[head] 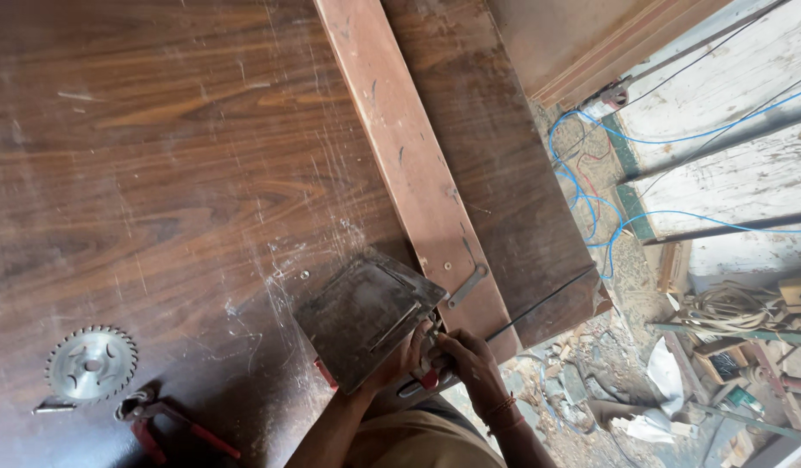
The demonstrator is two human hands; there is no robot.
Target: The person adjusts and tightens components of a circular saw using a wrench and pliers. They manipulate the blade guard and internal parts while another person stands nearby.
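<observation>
Nearby, loose saw blade (91, 363) beside red clamp (171, 425).

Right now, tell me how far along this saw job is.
Done: a loose saw blade lies on the wood tabletop. In hand: both the left hand and right hand work at the upturned saw's metal base plate. Left: the long board shows no visible fresh cut.
</observation>
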